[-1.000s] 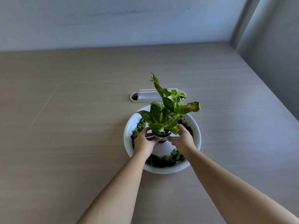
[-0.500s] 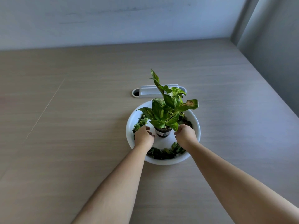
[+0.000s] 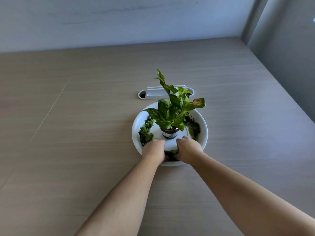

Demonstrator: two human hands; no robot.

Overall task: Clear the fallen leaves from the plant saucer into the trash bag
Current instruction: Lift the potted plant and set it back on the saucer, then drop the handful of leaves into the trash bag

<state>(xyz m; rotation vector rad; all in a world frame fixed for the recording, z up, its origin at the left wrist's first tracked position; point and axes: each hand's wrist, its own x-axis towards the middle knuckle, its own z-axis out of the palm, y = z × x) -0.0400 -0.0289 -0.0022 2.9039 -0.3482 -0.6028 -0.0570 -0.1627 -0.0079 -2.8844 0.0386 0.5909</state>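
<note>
A white round saucer [image 3: 203,123] lies on the wooden table. In its middle stands a small dark pot [image 3: 169,133] with a green leafy plant [image 3: 172,113]. Fallen leaves [image 3: 144,132] lie in a ring along the saucer's left, right and near sides. My left hand [image 3: 153,150] and my right hand [image 3: 189,149] rest palm down at the near rim. They are cupped from both sides around a clump of leaves [image 3: 171,153] between them. The fingers are hidden under the hands. No trash bag is in view.
A white cable slot [image 3: 153,93] is set into the table just behind the saucer. A pale wall runs along the table's far edge, and a grey wall along its right edge. A thin seam [image 3: 49,113] crosses the tabletop at left.
Both hands have left the pot, which now stands in the saucer. They moved toward me to the near rim and closed in on the leaves there.
</note>
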